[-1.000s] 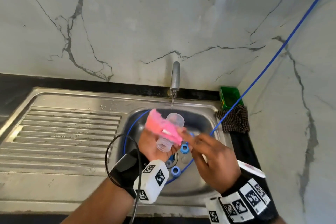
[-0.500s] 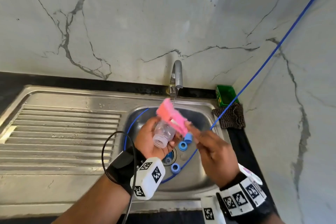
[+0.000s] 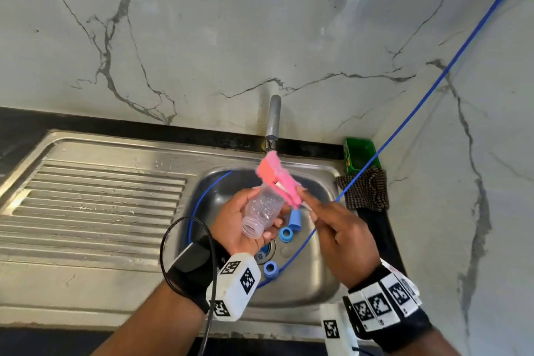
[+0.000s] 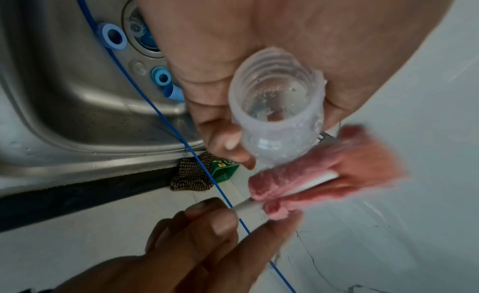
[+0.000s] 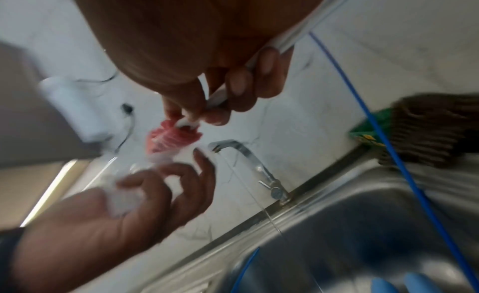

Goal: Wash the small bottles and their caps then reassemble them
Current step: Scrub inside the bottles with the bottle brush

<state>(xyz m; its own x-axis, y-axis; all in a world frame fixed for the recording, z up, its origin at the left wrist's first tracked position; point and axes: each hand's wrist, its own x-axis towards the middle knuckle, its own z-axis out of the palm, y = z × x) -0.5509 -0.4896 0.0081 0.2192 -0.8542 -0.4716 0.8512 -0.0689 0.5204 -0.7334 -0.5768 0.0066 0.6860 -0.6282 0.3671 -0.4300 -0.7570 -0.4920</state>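
Hands meet above a stainless steel sink basin. The left hand, at about 7 o'clock from the basin's middle, has its fingers and thumb curled round a small clear plastic bottle, which is uncapped and dotted with water drops. The bottle is tilted, its threaded mouth pointing down toward 7 o'clock and its base up toward 1 o'clock. In the left wrist view the open mouth faces the camera, with the thumb tip pressed against the bottle's side.

The right hand, at 4 o'clock from the bottle, pinches the white handle of a pink bristled bottle brush between thumb and curled fingers. The brush head lies against the bottle's base end and reaches up toward 12 o'clock, just under the spout of a metal tap. A thin stream of water shows in the right wrist view.

On the basin floor lie three blue plastic caps: one tall cap at 3 o'clock from the bottle's mouth, a ring-shaped cap touching it, and another cap toward 6 o'clock, beside a thin blue cable. The cable runs up toward 1 o'clock across the marble wall.

At 2 o'clock on the counter corner sit a green plastic box and a dark checked cloth, touching each other. The ribbed draining board spreads toward 9 o'clock.
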